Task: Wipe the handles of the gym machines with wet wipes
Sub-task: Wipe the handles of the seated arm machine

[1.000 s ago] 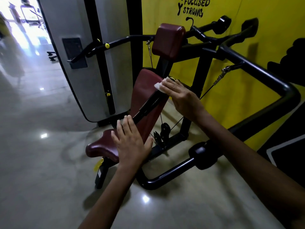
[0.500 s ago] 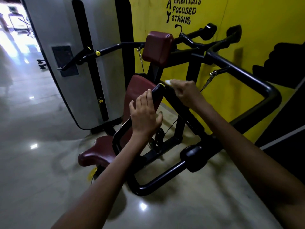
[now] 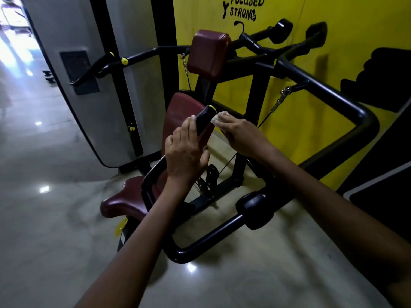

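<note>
A black machine handle (image 3: 204, 120) with a yellow end cap points up in front of the maroon backrest (image 3: 181, 110). My left hand (image 3: 185, 152) holds the handle from the left, fingers laid along it and thumb on the other side. My right hand (image 3: 241, 134) pinches a white wet wipe (image 3: 216, 117) against the handle's right side near its tip. Another long handle (image 3: 106, 65) with yellow knobs reaches left across the grey weight-stack cover.
The black tube frame (image 3: 333, 92) of the machine wraps round on the right, with a roller (image 3: 255, 211) low down. A maroon seat (image 3: 124, 201) and head pad (image 3: 209, 54) sit on the frame. Behind is a yellow wall (image 3: 289, 112); polished floor (image 3: 44, 218) spreads left.
My left hand rose from above the seat and took hold of the handle. My right hand with the wipe stayed by the handle's tip and now presses against its right side.
</note>
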{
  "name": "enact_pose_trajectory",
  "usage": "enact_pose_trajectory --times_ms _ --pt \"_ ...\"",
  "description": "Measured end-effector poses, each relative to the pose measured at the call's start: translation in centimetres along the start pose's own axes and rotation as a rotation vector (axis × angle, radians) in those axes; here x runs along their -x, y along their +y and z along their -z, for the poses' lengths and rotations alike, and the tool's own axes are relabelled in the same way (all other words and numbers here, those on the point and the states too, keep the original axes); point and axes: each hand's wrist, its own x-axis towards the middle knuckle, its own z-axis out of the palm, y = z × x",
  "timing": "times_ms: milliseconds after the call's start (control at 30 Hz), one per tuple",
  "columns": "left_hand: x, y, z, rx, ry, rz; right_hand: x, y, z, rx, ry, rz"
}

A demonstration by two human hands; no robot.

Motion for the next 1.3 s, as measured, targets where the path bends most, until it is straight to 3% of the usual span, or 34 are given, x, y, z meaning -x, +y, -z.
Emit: enact_pose_trajectory --times_ms 167,367,467,600,800,933,1100,1200,1300 --pt "-0.1 0.1 -0.1 -0.024 0.030 0.008 -0.6 0.5 0.5 -0.088 0.083 -0.099" --pt "0.0 0.0 -0.4 -0.065 0.056 0.005 0.7 0.6 0.9 -0.121 0.011 0.105" --pt "0.0 0.1 -0.5 -0.051 0.065 0.011 0.7 1.8 1.2 -0.201 0.039 0.070" --pt "0.0 0.1 -0.3 -0.056 0.067 0.014 -0.6 0.7 0.9 -0.069 -0.003 -0.001" --pt "0.1 0.1 -0.3 -0.051 0.082 0.012 1.1 1.3 1.6 -0.153 -0.054 0.141" --pt "0.1 0.1 -0.3 -0.048 0.063 0.021 0.6 1.1 2.0 -0.207 0.031 0.067" --pt "0.2 0.0 -0.5 -0.056 0.066 -0.002 0.8 -0.2 0.9 -0.073 -0.034 0.057" --pt "0.3 0.0 -0.4 -0.050 0.063 -0.004 2.2 0.6 1.0 -0.132 -0.022 0.129" --pt "0.2 -0.1 -0.4 -0.042 0.065 -0.003 2.4 1.2 1.4 -0.221 0.031 0.036"
